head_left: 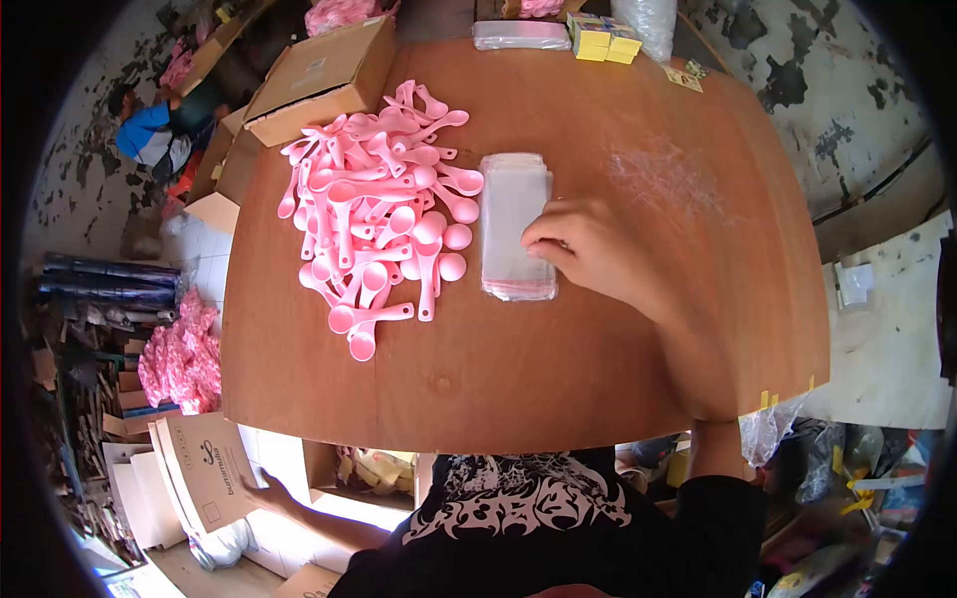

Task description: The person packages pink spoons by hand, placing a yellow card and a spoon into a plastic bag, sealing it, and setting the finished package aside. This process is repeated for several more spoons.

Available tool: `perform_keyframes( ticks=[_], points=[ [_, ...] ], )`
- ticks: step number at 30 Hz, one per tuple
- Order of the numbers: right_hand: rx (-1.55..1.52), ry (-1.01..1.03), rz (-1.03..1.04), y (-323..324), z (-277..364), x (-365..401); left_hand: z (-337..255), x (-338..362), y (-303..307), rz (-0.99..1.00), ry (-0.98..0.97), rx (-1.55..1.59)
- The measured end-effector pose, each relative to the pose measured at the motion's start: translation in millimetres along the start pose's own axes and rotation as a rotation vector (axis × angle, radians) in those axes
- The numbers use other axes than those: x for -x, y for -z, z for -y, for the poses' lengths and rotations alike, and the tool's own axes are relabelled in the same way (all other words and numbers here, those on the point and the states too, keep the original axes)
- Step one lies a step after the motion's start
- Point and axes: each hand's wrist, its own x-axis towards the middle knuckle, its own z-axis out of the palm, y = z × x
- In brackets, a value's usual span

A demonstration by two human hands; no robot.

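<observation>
My right hand [576, 244] is over the right edge of a stack of clear plastic bags [513, 214], its fingers curled into a pinch. Whether a bag is between those fingertips I cannot make out. Left of the stack lies a large heap of pink plastic scoops [369, 199], some with round bowls facing up. Down at the left, below the table edge, my left hand [267, 495] is against the side of a printed cardboard box [207, 473]; its fingers are partly hidden there.
On the brown table [598, 379] stand a cardboard carton [324, 80], a pack of clear film [520, 36] and yellow boxes [603, 38]. Thin clear plastic scraps [668, 179] lie at right. Beyond the left side sits another person [155, 135]. An open box [369, 468] is under the front edge.
</observation>
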Motion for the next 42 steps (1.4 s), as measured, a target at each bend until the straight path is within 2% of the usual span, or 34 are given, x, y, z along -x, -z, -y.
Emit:
perform_keyframes(
  ticks=[1, 2, 4, 6, 7, 8, 11, 13, 15, 16, 18, 19, 21, 23, 25, 26, 27, 28, 29, 31, 33, 34, 36, 38, 40, 42],
  points=[
    [0.121, 0.038, 0.060, -11.8, -7.3, -0.9, -9.3, -35.0, 4.5, 0.092, 0.325, 0.058],
    [0.110, 0.048, 0.112, -22.9, -11.8, -2.2, -30.2, -91.5, 13.1, 0.177, 0.649, 0.115],
    [0.177, 0.045, 0.188, -34.6, -12.2, -1.2, -84.5, -180.3, 30.8, -0.013, 0.656, 0.586],
    [0.232, -0.003, 0.257, -43.9, -12.8, -1.1, -156.9, -246.6, 51.0, -0.012, 0.387, 0.886],
    [0.230, -0.001, 0.258, -47.6, -15.0, -0.9, -195.5, -268.6, 64.5, 0.069, 0.274, 1.148],
    [0.260, 0.019, 0.232, -50.2, -18.1, -0.9, -221.2, -278.7, 67.3, 0.195, 0.067, 1.317],
    [0.283, 0.045, 0.211, -49.1, -19.0, 0.8, -291.3, -319.7, 83.5, 0.666, -0.478, 1.389],
    [0.284, 0.054, 0.215, -45.2, -18.9, 0.3, -332.5, -322.3, 58.0, 0.865, -0.568, 1.426],
    [0.242, 0.058, 0.212, -41.8, -19.1, 0.4, -370.5, -321.9, 25.4, 0.900, -0.737, 1.482],
    [0.252, 0.051, 0.211, -37.9, -19.9, 0.0, -390.5, -317.9, 11.1, 0.894, -0.741, 1.493],
    [0.144, 0.059, 0.172, -31.9, -21.8, -3.0, -422.6, -309.3, -7.1, 0.955, -1.018, 1.548],
    [0.148, 0.057, 0.173, -28.5, -21.6, -4.2, -431.8, -306.0, -9.9, 0.952, -1.018, 1.552],
    [0.013, 0.058, 0.104, -20.2, -19.8, -6.4, -446.4, -301.8, -10.3, 1.113, -1.032, 1.527],
    [-0.042, 0.038, 0.064, -7.9, -20.1, -7.4, -456.1, -296.6, -15.6, 1.107, -0.988, 1.610],
    [-0.097, 0.016, 0.032, 7.1, -16.6, -4.5, -458.9, -292.1, -20.6, 1.146, -0.850, 1.754],
    [-0.026, -0.039, 0.021, 16.6, -13.5, -3.3, -456.9, -295.5, -16.0, 1.109, -0.740, 1.746],
    [0.047, -0.093, 0.007, 26.0, -12.1, -1.8, -456.7, -296.9, -16.5, 1.105, -0.740, 1.750],
    [0.224, -0.123, 0.116, 34.8, -13.1, 2.4, -455.1, -297.7, -18.1, 1.095, -0.647, 1.776],
    [0.228, -0.123, 0.117, 35.4, -16.6, 8.9, -453.3, -298.7, -19.2, 1.086, -0.553, 1.799],
    [0.426, -0.152, 0.219, 28.1, -22.3, 23.7, -450.5, -302.8, -18.4, 1.130, -0.519, 1.797],
    [0.463, -0.181, 0.250, 22.6, -15.3, 30.6, -451.9, -300.5, -21.1, 1.059, -0.386, 1.876],
    [0.499, -0.210, 0.281, 20.6, -13.0, 32.8, -452.3, -299.8, -21.5, 1.057, -0.384, 1.878],
    [0.444, -0.179, 0.251, 20.8, -13.9, 38.0, -452.5, -300.4, -16.7, 1.315, -0.100, 1.964],
    [0.390, -0.151, 0.217, 22.8, -18.1, 43.6, -455.8, -299.1, -19.3, 1.296, -0.116, 1.953],
    [0.153, -0.191, 0.192, 26.2, -23.8, 48.6, -458.3, -298.3, -20.3, 1.275, -0.140, 1.943],
    [0.161, -0.128, 0.152, 27.2, -29.4, 51.1, -458.7, -297.7, -19.1, 1.219, -0.124, 1.973]
  ],
)
